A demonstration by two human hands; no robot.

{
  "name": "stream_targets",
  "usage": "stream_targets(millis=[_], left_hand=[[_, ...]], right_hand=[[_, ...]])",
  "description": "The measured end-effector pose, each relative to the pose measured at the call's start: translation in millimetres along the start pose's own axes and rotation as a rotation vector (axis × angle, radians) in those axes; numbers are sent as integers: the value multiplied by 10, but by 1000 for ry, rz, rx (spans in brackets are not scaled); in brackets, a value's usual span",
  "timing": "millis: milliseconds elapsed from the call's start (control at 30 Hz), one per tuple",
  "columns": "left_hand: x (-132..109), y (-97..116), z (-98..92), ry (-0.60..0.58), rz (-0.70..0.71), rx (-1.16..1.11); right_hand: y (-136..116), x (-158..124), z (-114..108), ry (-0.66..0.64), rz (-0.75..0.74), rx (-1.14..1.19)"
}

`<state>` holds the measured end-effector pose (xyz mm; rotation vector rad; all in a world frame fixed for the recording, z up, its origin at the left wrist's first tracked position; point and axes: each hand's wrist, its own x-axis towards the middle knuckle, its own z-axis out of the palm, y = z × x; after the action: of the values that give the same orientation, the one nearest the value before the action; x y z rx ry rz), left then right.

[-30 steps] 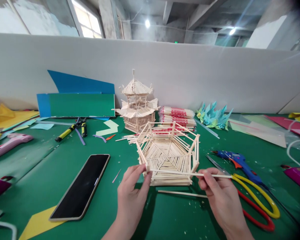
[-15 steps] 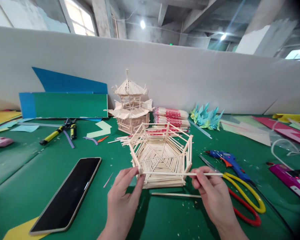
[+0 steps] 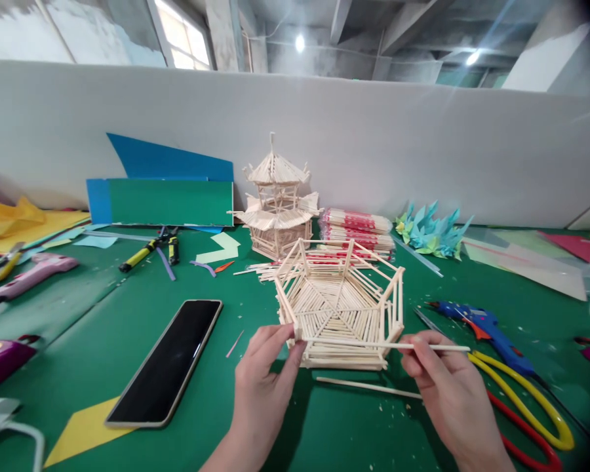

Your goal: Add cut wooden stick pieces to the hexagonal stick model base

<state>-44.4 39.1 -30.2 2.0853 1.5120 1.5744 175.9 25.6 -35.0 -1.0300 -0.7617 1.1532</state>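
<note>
A six-sided model made of thin wooden sticks [image 3: 341, 311] sits on the green table, its floor patterned like a web. At its front left corner post, my left hand [image 3: 268, 373] pinches the model between thumb and fingers. A long wooden stick [image 3: 361, 343] runs across the model's front, its left end at that corner. My right hand [image 3: 445, 380] grips this stick near its right end, past the model's right corner. Another loose stick [image 3: 364, 387] lies on the table in front, partly covered by my right hand.
Behind stands a finished-looking stick pagoda [image 3: 278, 206] beside bundled sticks [image 3: 356, 226]. Scissors [image 3: 526, 387] and a blue glue gun [image 3: 486, 331] lie to the right. On the left are a phone [image 3: 170, 360], pliers [image 3: 152, 249] and a pink glue gun [image 3: 39, 275].
The view has turned slightly left, so everything appears shifted right. Both hands keep their grips, and the stick stays across the model's front with little visible movement.
</note>
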Motion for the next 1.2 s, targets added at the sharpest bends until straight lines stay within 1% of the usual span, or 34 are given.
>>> stream_targets(millis=[133, 367, 600, 867, 1133, 1200], left_hand=[[-6, 16, -18, 4, -4, 7], [-9, -4, -15, 18, 32, 7], [19, 12, -16, 30, 19, -12], [6, 33, 6, 52, -32, -43], [-43, 43, 10, 48, -65, -75], [-75, 57, 10, 53, -93, -85]], right_hand=[[10, 4, -8, -10, -1, -13], [40, 11, -2, 0, 2, -28], [41, 6, 7, 6, -1, -20], [50, 22, -22, 33, 6, -35], [27, 51, -20, 78, 81, -62], [14, 46, -24, 85, 85, -56]])
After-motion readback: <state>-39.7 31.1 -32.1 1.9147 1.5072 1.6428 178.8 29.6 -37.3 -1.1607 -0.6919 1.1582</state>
